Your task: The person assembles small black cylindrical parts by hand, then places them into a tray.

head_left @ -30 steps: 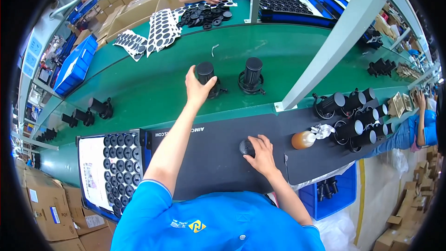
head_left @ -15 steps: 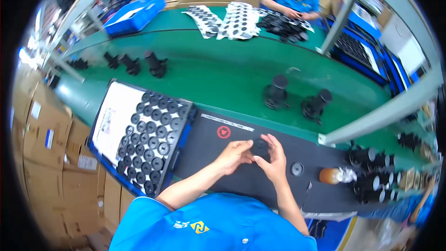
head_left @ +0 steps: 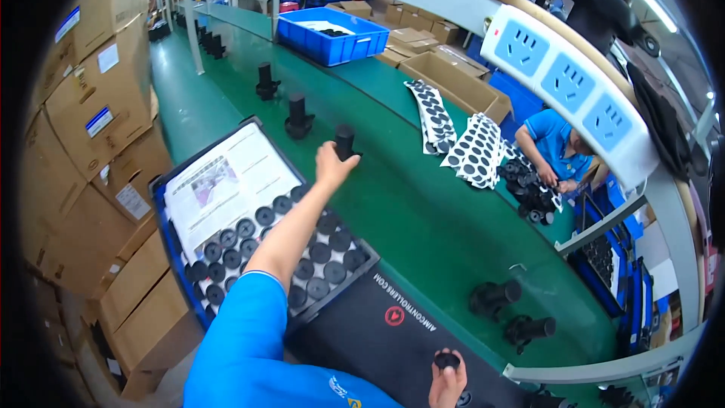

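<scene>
My left hand [head_left: 334, 168] reaches out over the green belt, its thumb and fingers closed around the lower part of a black cylindrical part [head_left: 344, 140] that stands upright. Close to my body, my right hand [head_left: 448, 384] grips a small round black disc [head_left: 446, 360] between thumb and fingers. Beneath my left arm lies a blue-edged tray [head_left: 172, 245] with rows of black round discs [head_left: 316, 288] and a printed sheet [head_left: 219, 181]; my arm covers some of the discs. A black mat [head_left: 355, 340] spreads between the tray and my right hand.
More black cylindrical parts [head_left: 297, 116] stand along the green belt [head_left: 408, 227]. Beyond are a blue bin [head_left: 332, 44], dotted sticker sheets [head_left: 477, 149] and a co-worker [head_left: 557, 147]. A power strip [head_left: 566, 79] hangs at upper right; cardboard boxes [head_left: 98, 106] stack at left.
The view has swung left. My left hand has left the disc and stretched out to a cylindrical part on the belt. My right hand still holds a disc.
</scene>
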Demonstrator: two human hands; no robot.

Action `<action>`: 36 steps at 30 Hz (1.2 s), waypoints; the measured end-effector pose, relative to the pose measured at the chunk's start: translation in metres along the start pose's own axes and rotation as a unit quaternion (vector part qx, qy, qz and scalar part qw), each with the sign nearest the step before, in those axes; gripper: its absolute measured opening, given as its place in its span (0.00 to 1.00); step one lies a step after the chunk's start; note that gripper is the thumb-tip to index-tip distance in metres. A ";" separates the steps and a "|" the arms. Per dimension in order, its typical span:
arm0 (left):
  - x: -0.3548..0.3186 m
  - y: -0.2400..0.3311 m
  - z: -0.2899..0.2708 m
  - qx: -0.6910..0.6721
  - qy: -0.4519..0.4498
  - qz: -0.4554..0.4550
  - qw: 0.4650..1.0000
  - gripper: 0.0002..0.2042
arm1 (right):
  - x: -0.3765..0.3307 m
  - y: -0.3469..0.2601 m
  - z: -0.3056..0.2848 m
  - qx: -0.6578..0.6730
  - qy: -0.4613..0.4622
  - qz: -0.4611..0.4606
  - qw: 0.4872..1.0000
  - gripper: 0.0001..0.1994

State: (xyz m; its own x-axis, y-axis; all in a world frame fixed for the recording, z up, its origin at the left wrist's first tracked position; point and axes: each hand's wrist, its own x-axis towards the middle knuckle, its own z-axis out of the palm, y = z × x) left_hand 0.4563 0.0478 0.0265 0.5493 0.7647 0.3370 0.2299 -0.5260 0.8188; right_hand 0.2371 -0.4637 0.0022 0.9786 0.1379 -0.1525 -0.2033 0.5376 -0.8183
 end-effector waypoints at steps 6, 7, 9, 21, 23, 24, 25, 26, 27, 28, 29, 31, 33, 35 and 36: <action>0.045 0.001 0.040 0.064 0.010 -0.092 0.994 0.35 | -0.019 0.007 -0.031 -0.009 0.120 0.033 0.992 0.24; 0.046 0.006 0.045 0.060 0.002 -0.087 0.994 0.35 | -0.019 0.007 -0.030 -0.008 0.128 0.026 0.991 0.24; 0.042 0.016 0.048 -0.026 -0.009 -0.040 0.999 0.32 | -0.014 0.009 -0.028 -0.002 0.107 0.010 0.994 0.24; -0.191 0.146 -0.030 -0.610 -0.349 -0.309 0.641 0.20 | 0.019 -0.039 0.048 0.101 -0.060 -0.025 0.993 0.28; -0.233 0.141 -0.035 -0.618 -0.387 -0.358 0.583 0.19 | 0.015 -0.047 0.054 0.154 -0.098 -0.045 0.982 0.29; -0.250 0.140 -0.036 -0.610 -0.392 -0.364 0.584 0.19 | 0.010 -0.051 0.055 0.160 -0.088 -0.045 0.982 0.29; -0.267 0.140 -0.038 -0.613 -0.394 -0.387 0.565 0.19 | 0.003 -0.056 0.055 0.179 -0.089 -0.042 0.979 0.30; -0.280 0.138 -0.040 -0.615 -0.394 -0.410 0.546 0.19 | -0.006 -0.056 0.052 0.199 -0.090 -0.039 0.975 0.31; -0.287 0.138 -0.041 -0.612 -0.396 -0.411 0.547 0.19 | -0.013 -0.057 0.048 0.202 -0.088 -0.040 0.975 0.31; -0.294 0.138 -0.042 -0.617 -0.399 -0.416 0.536 0.19 | -0.018 -0.056 0.043 0.193 -0.088 -0.050 0.976 0.31; -0.300 0.138 -0.043 -0.622 -0.401 -0.421 0.524 0.19 | -0.023 -0.056 0.039 0.184 -0.088 -0.060 0.977 0.32; -0.309 0.139 -0.046 -0.633 -0.404 -0.430 0.502 0.19 | -0.030 -0.054 0.032 0.167 -0.090 -0.079 0.979 0.32; -0.316 0.146 -0.049 -0.632 -0.390 -0.432 0.512 0.18 | -0.036 -0.051 0.027 0.167 -0.090 -0.081 0.979 0.32; -0.322 0.157 -0.049 -0.637 -0.360 -0.436 0.524 0.18 | -0.041 -0.049 0.022 0.154 -0.091 -0.085 0.980 0.31; -0.323 0.160 -0.050 -0.640 -0.345 -0.437 0.529 0.17 | -0.043 -0.048 0.021 0.148 -0.091 -0.088 0.981 0.31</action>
State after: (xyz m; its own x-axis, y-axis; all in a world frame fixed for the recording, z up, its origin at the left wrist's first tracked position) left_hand 0.2751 -0.2644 0.0717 0.9465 -0.0428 -0.3197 0.1484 0.9378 0.3139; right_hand 0.2040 -0.4780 0.0598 0.9829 0.1541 0.1004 -0.0588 0.7804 -0.6225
